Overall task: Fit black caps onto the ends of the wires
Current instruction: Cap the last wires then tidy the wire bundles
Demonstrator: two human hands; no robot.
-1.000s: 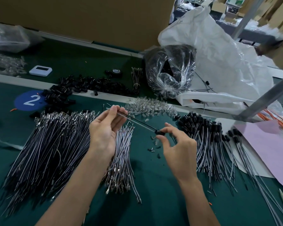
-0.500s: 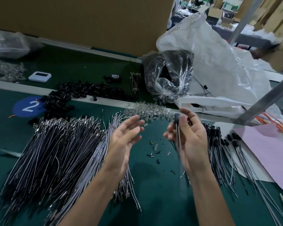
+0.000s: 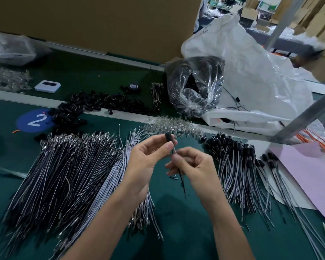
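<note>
Both hands meet over the green mat on one thin wire (image 3: 182,182) that stands nearly upright, its lower end hanging free. My left hand (image 3: 148,162) pinches the black cap (image 3: 168,137) at the wire's top between thumb and fingers. Just below, my right hand (image 3: 193,166) pinches the wire itself. A big fan of uncapped wires (image 3: 64,175) with bare metal ends lies to the left. Capped wires (image 3: 238,166) lie in a pile to the right. Loose black caps (image 3: 94,104) are heaped further back.
A clear bag of black parts (image 3: 193,87) and a large white sack (image 3: 251,77) stand behind the hands. Small clear parts (image 3: 174,126) lie in a row near the belt edge. Pink paper (image 3: 311,175) and a metal post (image 3: 308,113) are on the right.
My left hand came in from open and took hold of the cap end. My right hand slid down the wire. The wire swung from slanted to nearly upright between the hands.
</note>
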